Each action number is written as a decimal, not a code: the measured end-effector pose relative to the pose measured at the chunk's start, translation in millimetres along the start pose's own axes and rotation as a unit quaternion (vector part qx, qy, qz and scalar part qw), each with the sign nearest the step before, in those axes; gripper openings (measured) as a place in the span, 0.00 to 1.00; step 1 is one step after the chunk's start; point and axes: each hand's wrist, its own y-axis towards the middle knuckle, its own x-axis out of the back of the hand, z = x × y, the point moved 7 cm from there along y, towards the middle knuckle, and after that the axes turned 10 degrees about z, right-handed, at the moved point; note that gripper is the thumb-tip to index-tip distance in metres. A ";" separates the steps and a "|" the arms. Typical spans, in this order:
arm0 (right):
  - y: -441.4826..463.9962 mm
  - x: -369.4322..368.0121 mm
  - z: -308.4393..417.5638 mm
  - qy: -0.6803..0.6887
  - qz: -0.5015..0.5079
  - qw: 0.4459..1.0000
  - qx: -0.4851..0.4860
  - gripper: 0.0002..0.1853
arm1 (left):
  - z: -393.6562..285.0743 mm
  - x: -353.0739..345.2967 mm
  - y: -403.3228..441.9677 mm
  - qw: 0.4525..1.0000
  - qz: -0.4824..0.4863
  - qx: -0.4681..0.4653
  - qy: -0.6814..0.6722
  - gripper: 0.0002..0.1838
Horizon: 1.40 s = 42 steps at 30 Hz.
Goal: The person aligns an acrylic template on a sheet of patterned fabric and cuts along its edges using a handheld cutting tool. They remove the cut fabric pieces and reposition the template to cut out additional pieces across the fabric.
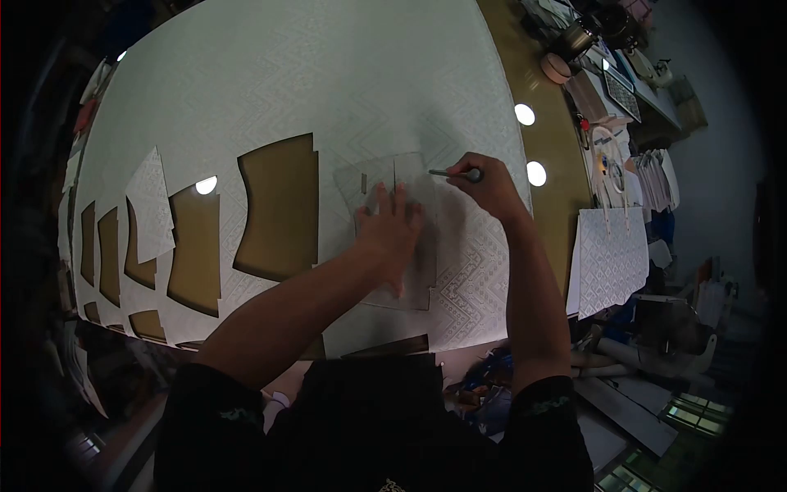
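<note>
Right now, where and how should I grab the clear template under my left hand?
Pinch the clear template by its near right corner, sliding in low from your right. It lies flat on the patterned sheet and your left hand spreads across its middle, so that uncovered corner looks like the easiest part to lift.

We count two hands (392,234), one see-through sheet (421,262), one thin tool (448,173) at one o'clock, two bright spots (536,173) near two o'clock.

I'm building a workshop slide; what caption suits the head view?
Left hand spread on a see-through template over pale patterned sheeting, right hand holding a slim tool.
</note>
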 end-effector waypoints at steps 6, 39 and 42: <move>42.9 10.8 -4.2 0.057 0.178 0.982 0.041 0.06 | -3.4 2.5 1.0 1.000 0.003 0.001 0.015 0.77; 0.4 -45.4 22.8 -0.004 -0.310 0.950 -0.047 0.08 | 2.7 -3.3 1.8 1.000 -0.005 0.009 -0.009 0.82; 5.1 -34.2 14.3 0.000 -0.255 0.966 -0.034 0.08 | 2.5 -4.5 3.0 1.000 -0.010 0.017 -0.017 0.81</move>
